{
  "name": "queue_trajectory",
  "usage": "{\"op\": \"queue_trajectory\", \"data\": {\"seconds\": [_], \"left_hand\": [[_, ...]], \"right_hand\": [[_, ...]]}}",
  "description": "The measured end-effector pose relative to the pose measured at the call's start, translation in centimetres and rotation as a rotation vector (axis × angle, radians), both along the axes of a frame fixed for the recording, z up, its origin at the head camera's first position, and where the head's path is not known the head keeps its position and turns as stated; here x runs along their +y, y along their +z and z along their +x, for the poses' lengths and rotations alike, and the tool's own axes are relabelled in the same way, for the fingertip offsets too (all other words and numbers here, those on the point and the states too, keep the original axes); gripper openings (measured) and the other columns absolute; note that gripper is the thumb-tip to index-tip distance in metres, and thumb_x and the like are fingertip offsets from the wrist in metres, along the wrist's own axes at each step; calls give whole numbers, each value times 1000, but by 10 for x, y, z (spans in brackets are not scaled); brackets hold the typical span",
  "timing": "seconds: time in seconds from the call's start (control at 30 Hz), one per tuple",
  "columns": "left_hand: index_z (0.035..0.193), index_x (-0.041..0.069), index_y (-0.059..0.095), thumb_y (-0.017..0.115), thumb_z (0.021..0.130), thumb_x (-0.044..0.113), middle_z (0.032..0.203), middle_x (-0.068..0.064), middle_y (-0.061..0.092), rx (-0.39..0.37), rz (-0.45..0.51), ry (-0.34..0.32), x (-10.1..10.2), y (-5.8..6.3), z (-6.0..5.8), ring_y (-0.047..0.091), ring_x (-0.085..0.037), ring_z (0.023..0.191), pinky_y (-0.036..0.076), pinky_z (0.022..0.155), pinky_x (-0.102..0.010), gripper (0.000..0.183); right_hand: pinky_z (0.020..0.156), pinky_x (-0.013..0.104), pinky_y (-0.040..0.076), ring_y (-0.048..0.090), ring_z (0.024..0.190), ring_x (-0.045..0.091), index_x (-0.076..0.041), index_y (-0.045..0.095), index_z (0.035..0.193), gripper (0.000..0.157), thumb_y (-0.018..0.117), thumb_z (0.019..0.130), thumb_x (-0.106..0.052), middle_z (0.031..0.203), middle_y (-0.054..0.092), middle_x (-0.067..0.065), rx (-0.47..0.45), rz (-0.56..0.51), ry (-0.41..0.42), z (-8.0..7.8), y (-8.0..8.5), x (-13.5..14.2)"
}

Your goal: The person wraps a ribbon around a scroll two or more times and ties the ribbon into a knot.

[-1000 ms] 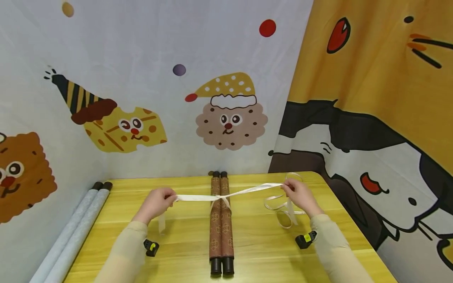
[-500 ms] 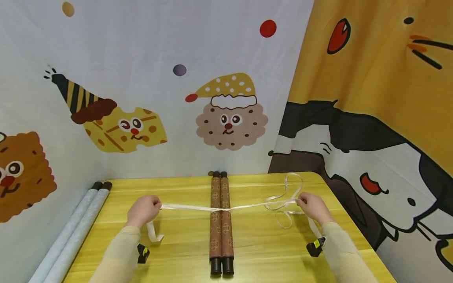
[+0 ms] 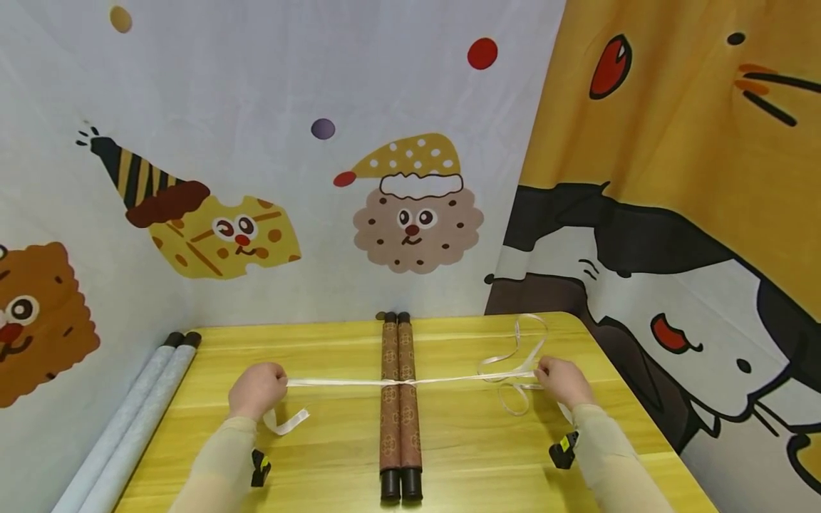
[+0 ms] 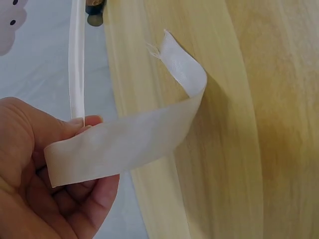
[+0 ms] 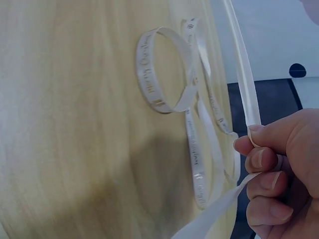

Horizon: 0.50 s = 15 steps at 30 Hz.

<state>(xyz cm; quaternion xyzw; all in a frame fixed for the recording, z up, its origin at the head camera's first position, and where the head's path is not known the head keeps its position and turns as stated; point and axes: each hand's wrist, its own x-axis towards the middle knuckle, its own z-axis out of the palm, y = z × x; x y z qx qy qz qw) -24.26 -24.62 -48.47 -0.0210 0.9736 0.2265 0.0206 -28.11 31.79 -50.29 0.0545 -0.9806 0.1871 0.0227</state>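
Observation:
Two brown patterned scrolls [image 3: 390, 427] with black end knobs lie side by side on the table. A white ribbon [image 3: 340, 382] crosses both near their middle, pulled straight out to either side. My left hand [image 3: 258, 390] pinches its left part between thumb and fingers; in the left wrist view the loose tail [image 4: 124, 139] curls away to a frayed end. On the other side my right hand [image 3: 566, 381] pinches the ribbon's right part [image 5: 244, 74] between thumb and forefinger. Beyond it, a printed length of ribbon [image 5: 149, 74] lies looped on the table.
Two pale blue rolls [image 3: 147, 406] with black ends lie along the left side of the wooden table [image 3: 321, 456]. A cartoon-printed curtain [image 3: 256, 107] hangs right behind the table, and a yellow one [image 3: 673, 142] hangs at the right.
Both hands have moved apart and slightly toward me, drawing the ribbon straight. The loose crossing over the scrolls has tightened down flat against them.

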Motion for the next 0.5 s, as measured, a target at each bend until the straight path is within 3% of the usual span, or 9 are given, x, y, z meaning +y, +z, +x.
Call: {"op": "queue_trajectory", "data": {"seconds": [0.2,0.5], "left_hand": [[94,4,72,55,93,10,86,-7,68,16,-13,-8,0,-3,-1,59,-20,70,51,61,-41,18],[95,1,70,61,97,9,78,-2,64,121,36,-126,-3,1,3,51,-16,63,46,59,-38,13]], "right_hand": [[57,34,35,41,55,18,-12,49,74,26,58,98,-12,61,42,2,-14,-30,1,3,-3,1],[58,34,36,42,59,18,-10,53,76,23,58,98,-13,65,44,1,-61,-121,13,4,-6,9]]}}
